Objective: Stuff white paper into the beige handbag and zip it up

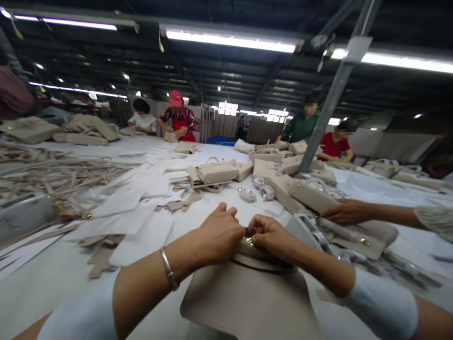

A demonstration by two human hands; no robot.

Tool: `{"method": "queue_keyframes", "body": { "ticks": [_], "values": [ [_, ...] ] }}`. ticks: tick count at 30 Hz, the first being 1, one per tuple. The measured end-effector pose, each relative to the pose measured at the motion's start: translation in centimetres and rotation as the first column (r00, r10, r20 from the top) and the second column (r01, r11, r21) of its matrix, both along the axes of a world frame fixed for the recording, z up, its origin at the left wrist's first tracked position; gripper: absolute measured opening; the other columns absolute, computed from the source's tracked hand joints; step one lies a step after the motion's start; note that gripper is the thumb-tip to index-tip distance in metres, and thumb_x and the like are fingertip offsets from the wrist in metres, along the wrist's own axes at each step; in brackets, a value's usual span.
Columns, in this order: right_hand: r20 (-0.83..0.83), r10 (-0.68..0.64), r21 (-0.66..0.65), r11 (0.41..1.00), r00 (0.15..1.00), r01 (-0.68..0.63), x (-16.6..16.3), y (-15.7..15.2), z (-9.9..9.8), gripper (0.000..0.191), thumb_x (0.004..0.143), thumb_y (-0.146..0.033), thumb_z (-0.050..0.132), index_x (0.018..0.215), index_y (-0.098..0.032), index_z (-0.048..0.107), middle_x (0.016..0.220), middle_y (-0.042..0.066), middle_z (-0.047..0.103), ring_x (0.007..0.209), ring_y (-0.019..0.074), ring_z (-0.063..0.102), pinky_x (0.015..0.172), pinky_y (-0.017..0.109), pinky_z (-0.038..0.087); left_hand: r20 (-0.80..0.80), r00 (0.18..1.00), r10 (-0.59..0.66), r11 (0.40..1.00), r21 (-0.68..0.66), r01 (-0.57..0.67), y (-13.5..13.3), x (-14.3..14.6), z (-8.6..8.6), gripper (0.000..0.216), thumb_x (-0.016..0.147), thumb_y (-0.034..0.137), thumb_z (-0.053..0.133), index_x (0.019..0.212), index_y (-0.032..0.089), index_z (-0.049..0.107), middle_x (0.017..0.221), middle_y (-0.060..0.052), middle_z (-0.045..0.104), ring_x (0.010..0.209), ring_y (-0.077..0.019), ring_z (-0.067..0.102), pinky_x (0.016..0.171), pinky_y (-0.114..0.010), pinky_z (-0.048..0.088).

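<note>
A beige handbag (pixel 251 295) lies in front of me, its wide smooth flap toward me and tilted. My left hand (pixel 222 234), below a silver bangle (pixel 169 269), is closed at the bag's top edge. Close beside it my right hand (pixel 271 237) pinches the same edge, thumb and fingers bent together. A small gold metal fitting (pixel 248 241) shows between the two hands. The exact part under my fingertips is hidden by the fingers.
A co-worker's hand (pixel 345 211) rests on beige bags at the right. More bags (pixel 217 172) and plastic-wrapped coiled straps (pixel 247 194) lie ahead. White sheets (pixel 123 203) and loose straps (pixel 71 174) cover the left. A metal post (pixel 329 104) rises at the right.
</note>
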State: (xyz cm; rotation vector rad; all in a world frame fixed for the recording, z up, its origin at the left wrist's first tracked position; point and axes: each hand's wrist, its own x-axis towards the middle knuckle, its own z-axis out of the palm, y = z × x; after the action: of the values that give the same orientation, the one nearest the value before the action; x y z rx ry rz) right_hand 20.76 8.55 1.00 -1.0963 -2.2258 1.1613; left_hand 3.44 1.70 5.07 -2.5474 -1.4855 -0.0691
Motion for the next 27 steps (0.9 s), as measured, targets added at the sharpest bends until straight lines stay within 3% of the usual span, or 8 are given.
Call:
{"method": "queue_keyframes", "body": {
  "ticks": [3, 6, 11, 13, 16, 20, 24, 27],
  "values": [
    [0.067, 0.037, 0.212, 0.976, 0.997, -0.051, 0.5, 0.4, 0.1, 0.027, 0.060, -0.009, 0.055, 0.085, -0.019, 0.058, 0.060, -0.006, 0.050, 0.056, 0.0098, 0.043, 0.048, 0.019, 0.029, -0.040, 0.999, -0.002, 0.998, -0.057, 0.000, 1.1, 1.3, -1.3, 0.009, 0.070, 0.014, 0.057, 0.069, 0.014, 0.066, 0.070, -0.015, 0.066, 0.077, -0.0271, 0.059, 0.073, -0.038, 0.041],
    [0.139, 0.052, 0.292, 0.952, 0.989, -0.091, 1.9, 1.2, 0.5, 0.033, 0.058, -0.008, 0.055, 0.089, -0.020, 0.063, 0.070, -0.004, 0.057, 0.063, 0.0110, 0.048, 0.053, 0.019, 0.032, 0.051, 0.994, 0.094, 0.990, -0.109, -0.088, 2.2, 0.8, -2.4, 0.012, 0.067, 0.019, 0.058, 0.075, 0.017, 0.067, 0.076, -0.012, 0.069, 0.067, -0.0250, 0.062, 0.059, -0.031, 0.042],
    [0.231, 0.216, 0.088, 0.966, 0.949, -0.242, 3.1, 1.7, 2.0, 0.031, 0.060, -0.014, 0.058, 0.089, -0.021, 0.070, 0.071, -0.003, 0.061, 0.062, 0.0113, 0.051, 0.053, 0.019, 0.035, 0.134, 0.973, 0.188, 0.978, -0.121, -0.172, 1.0, 0.4, -2.1, 0.009, 0.064, 0.024, 0.060, 0.069, 0.019, 0.066, 0.073, -0.007, 0.071, 0.071, -0.0245, 0.064, 0.070, -0.032, 0.045],
    [0.337, 0.171, 0.147, 0.962, 0.926, -0.231, 2.9, 1.5, 2.7, 0.033, 0.058, -0.017, 0.062, 0.089, -0.023, 0.071, 0.073, -0.003, 0.064, 0.064, 0.0132, 0.054, 0.053, 0.020, 0.035, 0.158, 0.965, 0.209, 0.971, -0.151, -0.185, 0.4, 0.7, -1.8, 0.012, 0.065, 0.021, 0.056, 0.071, 0.019, 0.066, 0.074, -0.006, 0.071, 0.070, -0.0226, 0.064, 0.066, -0.029, 0.044],
    [0.482, 0.020, 0.339, 0.918, 0.876, -0.208, 2.6, 1.5, 3.1, 0.028, 0.056, -0.024, 0.068, 0.084, -0.025, 0.072, 0.076, -0.001, 0.067, 0.070, 0.0173, 0.057, 0.055, 0.023, 0.034, 0.215, 0.949, 0.232, 0.963, -0.191, -0.192, 0.0, 0.7, -1.9, 0.017, 0.066, 0.020, 0.053, 0.075, 0.020, 0.066, 0.078, -0.005, 0.071, 0.070, -0.0213, 0.064, 0.058, -0.025, 0.041],
    [0.559, -0.035, 0.455, 0.848, 0.829, -0.271, 2.3, 2.4, 2.3, 0.022, 0.056, -0.036, 0.073, 0.076, -0.026, 0.072, 0.075, 0.002, 0.069, 0.071, 0.0212, 0.060, 0.055, 0.026, 0.033, 0.299, 0.923, 0.242, 0.960, -0.213, -0.182, 0.4, 0.3, -2.3, 0.018, 0.065, 0.023, 0.056, 0.080, 0.021, 0.066, 0.086, -0.004, 0.072, 0.077, -0.0230, 0.065, 0.062, -0.026, 0.042],
    [0.588, -0.067, 0.545, 0.769, 0.806, -0.334, 1.1, 2.9, 1.3, 0.016, 0.054, -0.032, 0.072, 0.066, -0.022, 0.070, 0.062, 0.003, 0.066, 0.060, 0.0205, 0.058, 0.050, 0.026, 0.030, 0.248, 0.936, 0.249, 0.938, -0.302, -0.170, 1.1, 0.6, -2.2, 0.019, 0.066, 0.028, 0.058, 0.082, 0.021, 0.066, 0.084, -0.005, 0.072, 0.076, -0.0236, 0.065, 0.058, -0.025, 0.041],
    [0.577, -0.032, 0.538, 0.767, 0.816, -0.350, 0.9, 2.6, 1.2, 0.011, 0.055, -0.028, 0.070, 0.063, -0.020, 0.068, 0.059, 0.002, 0.063, 0.057, 0.0189, 0.056, 0.051, 0.025, 0.030, 0.200, 0.952, 0.234, 0.931, -0.329, -0.160, 1.5, 1.0, -2.2, 0.021, 0.066, 0.031, 0.062, 0.084, 0.021, 0.066, 0.085, -0.006, 0.071, 0.076, -0.0239, 0.064, 0.059, -0.026, 0.041]
  ]
}}
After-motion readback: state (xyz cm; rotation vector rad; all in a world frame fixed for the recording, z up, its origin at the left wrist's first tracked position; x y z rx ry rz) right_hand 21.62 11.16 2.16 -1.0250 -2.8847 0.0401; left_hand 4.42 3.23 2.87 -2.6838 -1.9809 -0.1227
